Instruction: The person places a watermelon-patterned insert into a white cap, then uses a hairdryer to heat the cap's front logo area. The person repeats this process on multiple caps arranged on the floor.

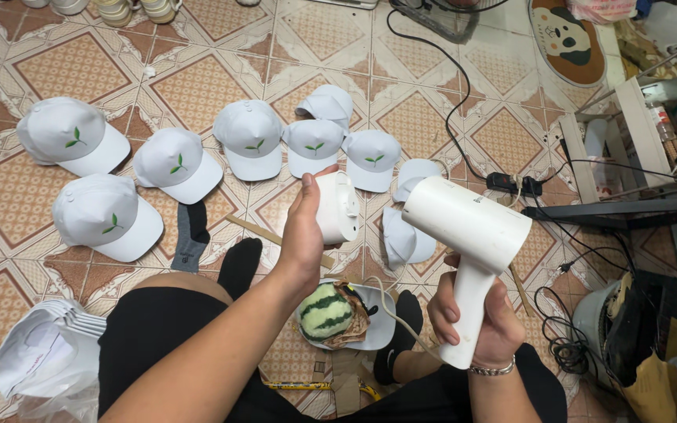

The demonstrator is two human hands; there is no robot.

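Patterned floor tiles (197, 86), person seated, 2 hands raised. Right hand (486, 321) clenched round the handle of a white handheld steamer (468, 227); handle upright, barrel running up-left toward the other hand. Left hand (301, 235) grasps a small white tank piece (337, 207), upright, just left of the barrel mouth, not touching. Beyond: white caps (178, 160) with green leaf marks spread on floor; a cap on a melon-striped form (327, 312) between the feet.

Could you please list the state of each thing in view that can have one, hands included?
left hand: raised, gripping the white canister
white canister: held up, off the floor
right hand: closed on the steamer's handle
white handheld steamer: held, head tilted left
white caps: lying on the floor
power strip: cord plugged in
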